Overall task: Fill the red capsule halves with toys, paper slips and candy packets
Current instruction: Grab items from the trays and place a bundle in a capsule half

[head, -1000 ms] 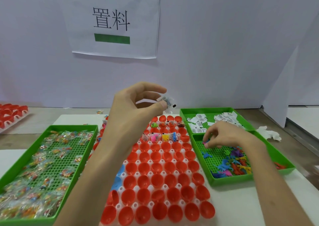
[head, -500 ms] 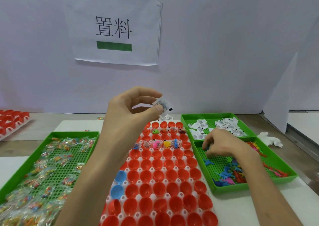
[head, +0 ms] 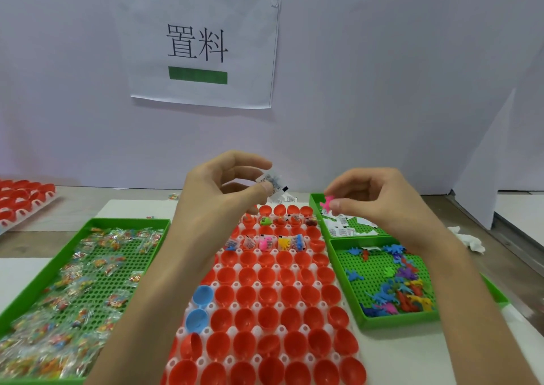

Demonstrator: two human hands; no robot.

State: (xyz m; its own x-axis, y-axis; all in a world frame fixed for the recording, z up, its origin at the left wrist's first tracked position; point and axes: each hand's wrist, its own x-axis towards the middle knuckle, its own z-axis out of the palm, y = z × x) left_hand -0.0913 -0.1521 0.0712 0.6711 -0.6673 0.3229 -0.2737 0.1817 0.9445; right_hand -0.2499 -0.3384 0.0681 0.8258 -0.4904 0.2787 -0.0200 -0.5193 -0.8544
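Going left to right across my desk [head: 412, 355], with the big block of red capsule halves [head: 266, 293] in the middle as the reference point.

Way off to the left of the block, at the back, there's a spare rack of red halves [head: 23, 199]. Just left of the block sits a green tray [head: 129, 222] full of clear candy packets [head: 88, 267].

My left hand [head: 217, 196] is up in the air over the block's far end, thumb and forefinger pinching a little paper slip [head: 272, 183] with black print on it. Most of the halves in the block are empty. One row near the far end has stuff in it already, slips plus a pink toy [head: 265, 242] and a yellow one [head: 284, 242], and the row behind that has a few bits too. Two blue halves [head: 203, 293] sit on the block's left edge.

My right hand [head: 379, 199] hovers over the block's far right corner, pinching a small pink figure [head: 326, 202] between thumb and forefinger, the other fingers loosely curled.

Right of the block are two more green trays: the far one [head: 316, 200] has paper slips [head: 341, 231], the near one [head: 382, 320] has a heap of colourful plastic toys [head: 403, 290]. Further right of those, a crumpled white tissue [head: 468, 239]. Behind the block, a paper sign [head: 197, 43] hangs on the wall.
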